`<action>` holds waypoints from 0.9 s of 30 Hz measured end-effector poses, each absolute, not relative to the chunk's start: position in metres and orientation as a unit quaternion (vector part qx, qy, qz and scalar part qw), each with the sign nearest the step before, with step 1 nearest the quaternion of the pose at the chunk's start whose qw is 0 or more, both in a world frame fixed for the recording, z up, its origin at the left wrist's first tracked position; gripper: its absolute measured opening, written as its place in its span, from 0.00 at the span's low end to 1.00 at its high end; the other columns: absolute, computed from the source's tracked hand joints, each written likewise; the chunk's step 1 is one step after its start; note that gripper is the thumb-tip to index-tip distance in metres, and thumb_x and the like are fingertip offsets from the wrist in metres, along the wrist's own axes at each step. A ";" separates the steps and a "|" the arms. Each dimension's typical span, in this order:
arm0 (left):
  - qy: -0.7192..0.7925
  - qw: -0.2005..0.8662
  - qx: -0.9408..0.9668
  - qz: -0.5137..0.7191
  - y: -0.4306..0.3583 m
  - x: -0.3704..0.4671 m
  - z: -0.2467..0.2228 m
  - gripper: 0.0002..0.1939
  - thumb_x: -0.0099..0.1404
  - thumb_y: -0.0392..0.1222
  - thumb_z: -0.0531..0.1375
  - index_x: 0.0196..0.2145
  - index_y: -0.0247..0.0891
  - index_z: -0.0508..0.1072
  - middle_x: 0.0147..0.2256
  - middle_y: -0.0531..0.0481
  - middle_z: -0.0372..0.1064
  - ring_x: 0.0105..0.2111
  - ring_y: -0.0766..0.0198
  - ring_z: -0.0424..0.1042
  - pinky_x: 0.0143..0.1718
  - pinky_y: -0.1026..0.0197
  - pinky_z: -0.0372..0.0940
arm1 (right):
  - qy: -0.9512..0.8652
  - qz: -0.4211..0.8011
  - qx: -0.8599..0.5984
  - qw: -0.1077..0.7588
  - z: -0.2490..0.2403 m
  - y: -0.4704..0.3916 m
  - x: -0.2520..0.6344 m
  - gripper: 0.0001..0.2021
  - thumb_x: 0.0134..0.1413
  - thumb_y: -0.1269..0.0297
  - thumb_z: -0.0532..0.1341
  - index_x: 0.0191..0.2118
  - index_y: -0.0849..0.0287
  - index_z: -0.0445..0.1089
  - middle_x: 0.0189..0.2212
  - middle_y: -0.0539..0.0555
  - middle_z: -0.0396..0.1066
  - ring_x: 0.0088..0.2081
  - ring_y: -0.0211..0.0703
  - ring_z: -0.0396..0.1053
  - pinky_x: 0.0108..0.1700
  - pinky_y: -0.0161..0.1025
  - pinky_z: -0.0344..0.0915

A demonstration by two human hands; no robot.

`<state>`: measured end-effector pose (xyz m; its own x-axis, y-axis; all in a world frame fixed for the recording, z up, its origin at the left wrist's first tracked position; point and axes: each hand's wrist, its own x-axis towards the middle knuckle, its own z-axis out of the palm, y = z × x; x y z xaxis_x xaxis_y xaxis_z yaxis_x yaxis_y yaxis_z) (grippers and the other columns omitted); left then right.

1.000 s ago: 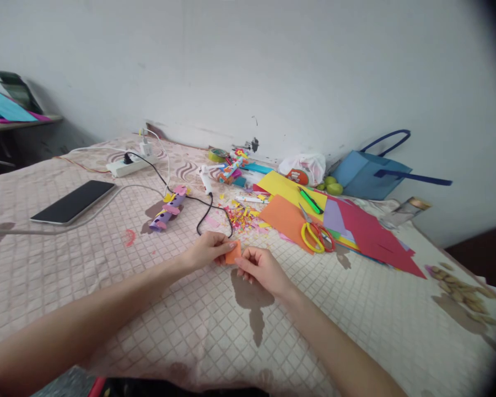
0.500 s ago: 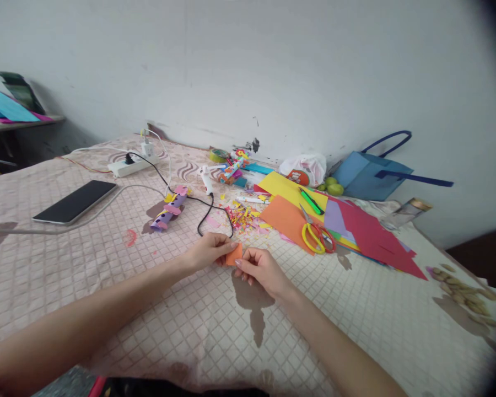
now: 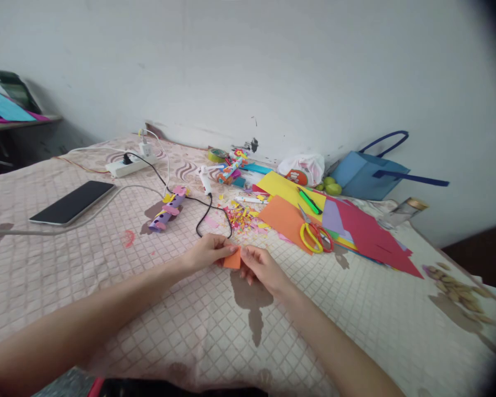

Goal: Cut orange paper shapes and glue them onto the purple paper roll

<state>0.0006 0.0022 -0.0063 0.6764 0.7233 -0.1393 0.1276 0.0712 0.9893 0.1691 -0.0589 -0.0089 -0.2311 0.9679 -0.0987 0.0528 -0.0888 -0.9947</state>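
Between my two hands is a small piece of orange paper (image 3: pixel 232 259), held just above the patterned tablecloth (image 3: pixel 157 320). My left hand (image 3: pixel 211 251) pinches its left side, thumb on top. At the right edge, my right hand (image 3: pixel 261 267) grips it with thumb and fingertips; some of those fingers are hidden behind the paper and hand. Just beyond lie many tiny paper scraps (image 3: pixel 244 216) and the black cord of a white glue gun (image 3: pixel 205 180). Right of the scraps, scissors (image 3: pixel 312 234) with yellow and red handles rest on an orange sheet (image 3: pixel 283 218).
A purple decorated paper roll (image 3: pixel 167 212), a tablet (image 3: pixel 73 202) and a power strip (image 3: pixel 130 165) are on the left. Yellow paper (image 3: pixel 279 187), a green cutter (image 3: pixel 309 200), red sheets (image 3: pixel 372 237), a blue bag (image 3: pixel 367 173) and a glass jar (image 3: pixel 407 210) lie to the right.
The orange paper has turned slightly and sits a little lower between my hands. My right fingers have shifted up along its right edge. The view has moved slightly.
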 end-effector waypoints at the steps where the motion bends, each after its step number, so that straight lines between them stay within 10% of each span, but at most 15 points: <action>1: 0.328 0.655 0.643 0.224 0.001 0.001 -0.006 0.19 0.54 0.54 0.59 0.26 0.31 0.68 0.19 0.54 0.62 0.19 0.72 0.59 0.19 0.69 0.54 | -0.543 0.561 -0.470 0.411 -0.008 -0.059 0.169 0.17 0.53 0.50 0.55 0.27 0.61 0.63 0.18 0.47 0.63 0.17 0.29 0.58 0.16 0.27 0.53; 10: 0.344 0.683 0.605 0.221 -0.006 0.004 -0.001 0.17 0.53 0.52 0.61 0.26 0.32 0.68 0.20 0.52 0.66 0.19 0.71 0.63 0.22 0.68 0.57 | -0.592 0.453 -0.521 0.417 -0.004 -0.044 0.187 0.18 0.55 0.48 0.50 0.28 0.59 0.63 0.20 0.49 0.66 0.18 0.33 0.62 0.18 0.30 0.57; 16: 0.374 0.722 0.530 0.243 -0.002 0.002 -0.004 0.16 0.53 0.50 0.62 0.26 0.33 0.66 0.19 0.54 0.65 0.17 0.74 0.62 0.19 0.70 0.56 | -0.547 0.034 -0.753 0.364 0.009 -0.025 0.304 0.10 0.48 0.56 0.57 0.28 0.59 0.61 0.28 0.57 0.67 0.34 0.47 0.65 0.38 0.43 0.60; 27: 0.327 0.776 0.446 0.305 0.007 0.000 -0.004 0.10 0.56 0.42 0.62 0.27 0.32 0.66 0.23 0.50 0.69 0.19 0.74 0.66 0.22 0.72 0.62 | -0.481 -0.054 -0.843 0.235 -0.024 -0.014 0.360 0.16 0.41 0.57 0.61 0.33 0.64 0.62 0.36 0.67 0.67 0.43 0.58 0.64 0.42 0.47 0.58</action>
